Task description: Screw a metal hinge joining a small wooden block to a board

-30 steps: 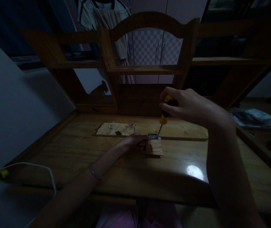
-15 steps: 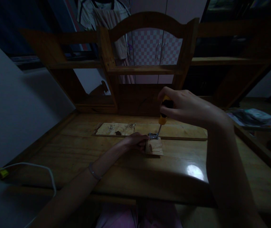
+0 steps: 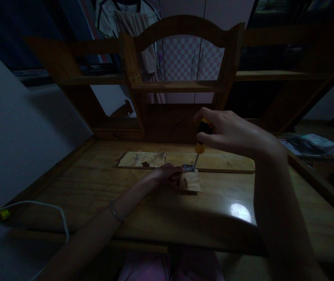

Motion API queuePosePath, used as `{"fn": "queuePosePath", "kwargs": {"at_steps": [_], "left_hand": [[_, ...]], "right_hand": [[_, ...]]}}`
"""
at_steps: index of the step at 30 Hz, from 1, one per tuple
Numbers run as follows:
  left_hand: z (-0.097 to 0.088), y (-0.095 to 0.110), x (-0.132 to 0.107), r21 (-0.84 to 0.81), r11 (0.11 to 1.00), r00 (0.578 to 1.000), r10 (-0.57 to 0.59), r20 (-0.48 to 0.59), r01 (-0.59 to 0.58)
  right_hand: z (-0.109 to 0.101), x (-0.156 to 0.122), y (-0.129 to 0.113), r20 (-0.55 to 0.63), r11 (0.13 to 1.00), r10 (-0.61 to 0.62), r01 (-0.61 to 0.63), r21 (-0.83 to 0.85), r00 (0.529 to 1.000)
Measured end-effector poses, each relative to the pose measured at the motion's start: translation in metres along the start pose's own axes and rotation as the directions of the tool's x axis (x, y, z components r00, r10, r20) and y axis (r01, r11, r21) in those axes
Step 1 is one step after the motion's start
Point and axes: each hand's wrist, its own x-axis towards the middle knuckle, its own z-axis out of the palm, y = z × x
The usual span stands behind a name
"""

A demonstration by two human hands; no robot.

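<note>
screwdriver handle (image 3: 203,128) – yellow and black; hinge (image 3: 188,168) – silvery; cupboard doors (image 3: 180,58), pink-and-white checks.

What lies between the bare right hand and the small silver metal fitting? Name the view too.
The yellow-and-black screwdriver, gripped by the right hand, its thin metal shaft slanting down to the fitting; the head view shows it.

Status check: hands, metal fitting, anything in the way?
Right hand gripping screwdriver, tip at metal fitting. Left hand holding small wood block by left edge. Nothing visibly blocking the screwdriver.
</note>
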Motion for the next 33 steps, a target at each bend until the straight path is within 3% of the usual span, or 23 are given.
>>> {"fn": "queuePosePath", "kwargs": {"at_steps": [13, 19, 26, 33], "left_hand": [[-0.0046, -0.0055, 0.0063, 0.009, 1.0, 0.999, 0.027, 0.044, -0.027], [-0.0058, -0.0054, 0.0093, 0.021, 1.0, 1.0, 0.01, 0.027, -0.011], [-0.0044, -0.0021, 0.0074, 0.005, 1.0, 0.995, 0.007, 0.101, -0.007], [-0.0038, -0.0013, 0.0051, 0.04, 0.999, 0.998, 0.013, 0.06, -0.016]], "right_hand": [[0.0029, 0.003, 0.0033, -0.018, 0.994, 0.062, -0.063, -0.084, 0.998], [0.0006, 0.0017, 0.0004, 0.024, 0.999, 0.028, -0.027, -0.04, 0.999], [0.0024, 0.001, -0.0033, 0.026, 0.999, -0.003, 0.004, -0.038, 1.0], [-0.0009, -0.0012, -0.003, 0.014, 0.999, -0.024, 0.024, -0.044, 1.0]]}}
